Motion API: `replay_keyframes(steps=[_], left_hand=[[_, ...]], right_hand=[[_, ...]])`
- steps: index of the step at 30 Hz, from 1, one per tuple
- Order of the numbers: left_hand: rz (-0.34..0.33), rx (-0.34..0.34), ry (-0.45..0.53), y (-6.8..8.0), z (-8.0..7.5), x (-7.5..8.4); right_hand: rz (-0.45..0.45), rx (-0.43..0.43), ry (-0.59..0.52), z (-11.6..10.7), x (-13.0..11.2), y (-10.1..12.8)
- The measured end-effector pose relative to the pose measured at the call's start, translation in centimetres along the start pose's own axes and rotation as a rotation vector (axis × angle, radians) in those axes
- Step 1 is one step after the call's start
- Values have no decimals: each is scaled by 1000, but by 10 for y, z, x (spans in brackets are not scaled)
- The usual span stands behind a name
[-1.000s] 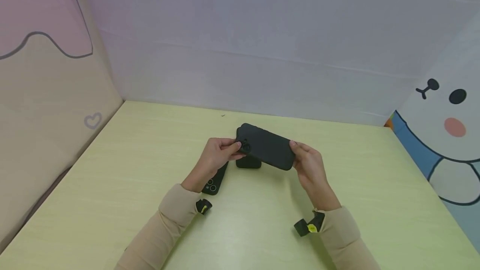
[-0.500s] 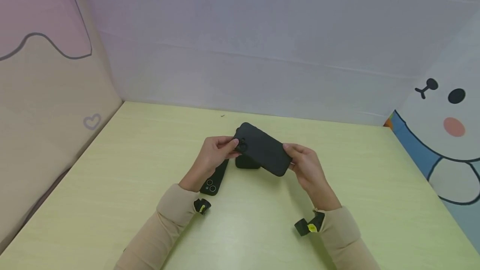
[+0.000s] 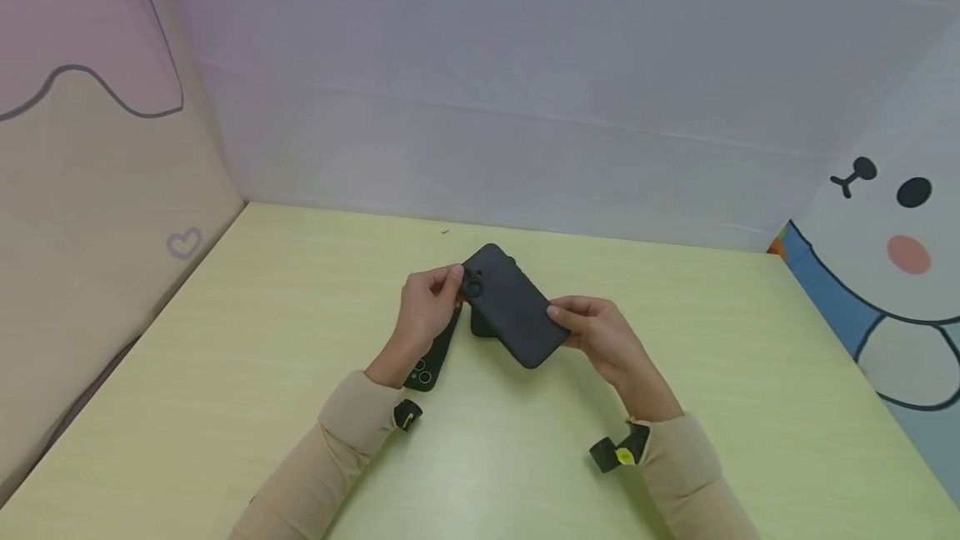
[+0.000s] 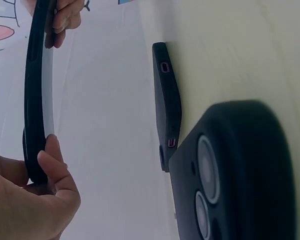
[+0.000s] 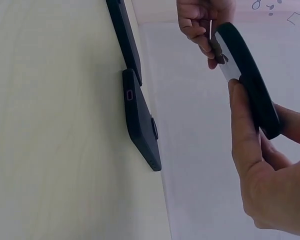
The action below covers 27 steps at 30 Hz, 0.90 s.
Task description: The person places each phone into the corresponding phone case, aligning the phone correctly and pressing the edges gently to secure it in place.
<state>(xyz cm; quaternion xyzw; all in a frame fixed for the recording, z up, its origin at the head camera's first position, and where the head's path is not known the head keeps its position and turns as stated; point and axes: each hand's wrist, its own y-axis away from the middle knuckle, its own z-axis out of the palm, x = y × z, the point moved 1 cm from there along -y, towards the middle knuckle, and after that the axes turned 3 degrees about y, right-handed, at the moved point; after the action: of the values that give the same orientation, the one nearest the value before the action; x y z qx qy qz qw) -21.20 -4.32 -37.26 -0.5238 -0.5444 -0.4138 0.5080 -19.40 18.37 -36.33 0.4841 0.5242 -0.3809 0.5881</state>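
Above the table, both hands hold a black phone (image 3: 513,307) tilted, its dark camera side facing the head camera. My left hand (image 3: 427,307) pinches the corner beside the camera bump, thumb on the back. At the opposite end, my right hand (image 3: 607,340) grips the lower right corner between thumb and fingers. The wrist views show the phone edge-on, with a pale, glossy face (image 5: 229,65) on its other side. A second black phone (image 3: 431,365) with ringed lenses lies partly behind my left wrist. Another black phone (image 5: 142,122) lies beyond it, mostly covered by the held phone in the head view.
The pale yellow table (image 3: 300,298) meets a whitish cloth wall (image 3: 525,107) at the back. Printed cloth panels stand at the left and right. Each sleeve cuff carries a small black camera (image 3: 603,454).
The held phone has turned clockwise in the head view, its right end swinging down and toward the left. My right hand has moved down and left with it; my left hand has shifted slightly.
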Motion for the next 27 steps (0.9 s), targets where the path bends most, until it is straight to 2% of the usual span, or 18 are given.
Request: replay_keyframes(steps=[4,13,16,21,24,27], left_hand=[[10,19,-42,1,-1,1],[-24,-1,-64,1,-2,1],[-41,-34,-50,-1,-2,1],[-57,-125,-12,-1,0,1],[-67,-153,23,0,1,2],[-87,-160,72,1,2,3]], right_hand=[[8,-33,5,1,-1,1],[8,-94,7,0,0,3],[7,-130,39,1,1,2],[-21,-188,113,3,5,1],[-78,-214,109,3,8,2],[-112,-195,87,5,8,2]])
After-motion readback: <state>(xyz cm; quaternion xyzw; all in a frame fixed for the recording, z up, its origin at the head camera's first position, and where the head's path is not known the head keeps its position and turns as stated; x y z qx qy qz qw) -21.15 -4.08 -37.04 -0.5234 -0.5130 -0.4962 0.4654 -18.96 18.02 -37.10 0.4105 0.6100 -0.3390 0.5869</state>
